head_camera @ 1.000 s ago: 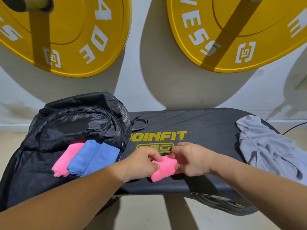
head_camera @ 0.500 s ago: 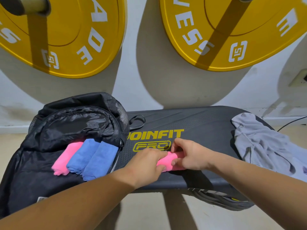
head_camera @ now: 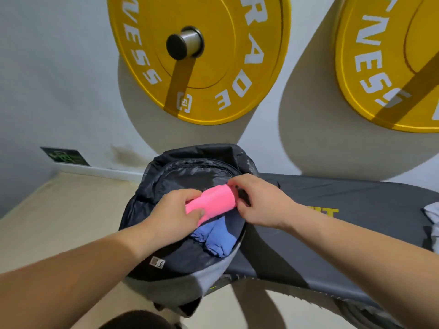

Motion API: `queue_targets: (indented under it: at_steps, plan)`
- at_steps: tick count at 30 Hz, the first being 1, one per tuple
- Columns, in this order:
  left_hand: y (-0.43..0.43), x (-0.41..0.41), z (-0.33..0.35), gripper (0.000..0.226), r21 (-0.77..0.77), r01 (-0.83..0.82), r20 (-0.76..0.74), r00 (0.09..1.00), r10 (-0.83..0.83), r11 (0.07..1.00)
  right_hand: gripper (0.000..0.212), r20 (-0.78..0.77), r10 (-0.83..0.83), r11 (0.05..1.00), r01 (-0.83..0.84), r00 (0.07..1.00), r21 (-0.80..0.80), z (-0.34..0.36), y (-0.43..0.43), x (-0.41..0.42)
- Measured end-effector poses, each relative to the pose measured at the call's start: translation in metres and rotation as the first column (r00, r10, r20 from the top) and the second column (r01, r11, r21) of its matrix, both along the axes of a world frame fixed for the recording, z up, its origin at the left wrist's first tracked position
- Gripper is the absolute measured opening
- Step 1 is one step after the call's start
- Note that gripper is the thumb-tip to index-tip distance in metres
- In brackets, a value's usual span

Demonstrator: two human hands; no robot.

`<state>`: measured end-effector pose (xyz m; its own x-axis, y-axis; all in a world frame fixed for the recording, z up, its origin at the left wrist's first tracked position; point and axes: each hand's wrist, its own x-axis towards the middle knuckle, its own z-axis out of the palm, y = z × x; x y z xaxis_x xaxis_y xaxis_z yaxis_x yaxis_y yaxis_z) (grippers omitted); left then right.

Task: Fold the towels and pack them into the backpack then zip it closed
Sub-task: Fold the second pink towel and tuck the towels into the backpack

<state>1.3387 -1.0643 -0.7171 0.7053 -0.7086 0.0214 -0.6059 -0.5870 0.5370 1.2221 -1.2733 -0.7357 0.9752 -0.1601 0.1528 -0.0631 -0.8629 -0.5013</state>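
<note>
A rolled pink towel (head_camera: 212, 201) is held over the open mouth of the black backpack (head_camera: 175, 255), which lies on the left end of the black bench (head_camera: 344, 210). My left hand (head_camera: 175, 214) grips the towel's near end. My right hand (head_camera: 259, 203) pinches its far end at the backpack's flap. Two folded blue towels (head_camera: 217, 239) lie inside the backpack just below the pink one. A grey towel (head_camera: 433, 213) shows at the right edge of the bench.
Two yellow weight plates (head_camera: 209, 67) (head_camera: 389, 74) hang on the white wall behind the bench. Beige floor lies to the left and below. A dark sign (head_camera: 66, 156) sits low on the wall at left.
Both hands lifted the rolled pink towel off the bench and carried it left to the backpack's opening. The view swung left with them. The earlier pink towel in the backpack is now hidden.
</note>
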Motion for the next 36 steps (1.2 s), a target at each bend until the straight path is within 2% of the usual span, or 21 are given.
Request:
queue_targets:
  at_steps: [4,8,11,13,16,19,21,23,26,31,34,36]
  plan:
    - [0.054,0.03,-0.017,0.027,-0.091,-0.257,-0.049,0.966,0.253,0.962,0.042,-0.004,0.04,0.987,-0.04,0.999,-0.157,-0.013,0.027,0.03]
    - [0.086,0.053,-0.041,0.038,-0.033,-0.457,-0.021,0.89,0.456,0.889,0.045,0.025,0.009,0.937,0.0,1.0,-0.348,-0.032,0.04,0.057]
    - [0.096,0.062,-0.066,0.031,-0.013,-0.486,-0.065,0.872,0.485,0.874,0.042,0.067,-0.068,0.894,0.091,0.995,-0.438,-0.041,0.044,0.074]
    - [0.096,0.063,-0.08,0.025,-0.004,-0.483,-0.104,0.871,0.48,0.876,0.034,0.077,-0.084,0.86,0.112,0.993,-0.499,-0.044,0.043,0.084]
    - [0.089,0.067,-0.098,0.024,-0.035,-0.446,-0.17,0.885,0.434,0.895,0.036,0.078,-0.09,0.813,0.118,0.993,-0.57,-0.05,0.042,0.093]
    - [0.074,0.078,-0.101,0.01,-0.017,-0.406,-0.196,0.897,0.396,0.914,0.02,0.114,-0.135,0.872,0.172,0.984,-0.459,-0.047,0.042,0.095]
    - [0.064,0.084,-0.1,0.013,-0.017,-0.354,-0.189,0.92,0.344,0.935,0.011,0.148,-0.202,0.93,0.237,0.968,-0.282,-0.039,0.036,0.096]
    - [0.056,0.088,-0.1,0.017,-0.024,-0.327,-0.224,0.923,0.314,0.945,0.01,0.198,-0.251,0.945,0.284,0.948,-0.16,-0.031,0.029,0.095]
    - [0.052,0.095,-0.099,0.022,0.017,-0.314,-0.279,0.91,0.306,0.949,0.013,0.207,-0.227,0.941,0.269,0.952,-0.205,-0.03,0.025,0.089]
    - [0.048,0.08,-0.085,0.013,0.022,-0.351,-0.02,0.936,0.352,0.936,0.042,0.001,-0.008,0.931,0.007,1.0,-0.365,-0.039,0.029,0.068]
    - [0.033,0.054,-0.065,0.027,-0.026,-0.261,-0.017,0.965,0.26,0.965,0.049,-0.062,-0.001,0.957,-0.017,0.998,-0.29,-0.024,0.024,0.05]
    - [0.016,0.036,-0.05,0.026,-0.049,-0.19,-0.034,0.981,0.188,0.981,0.046,-0.089,-0.01,0.961,-0.015,0.996,-0.277,-0.015,0.013,0.035]
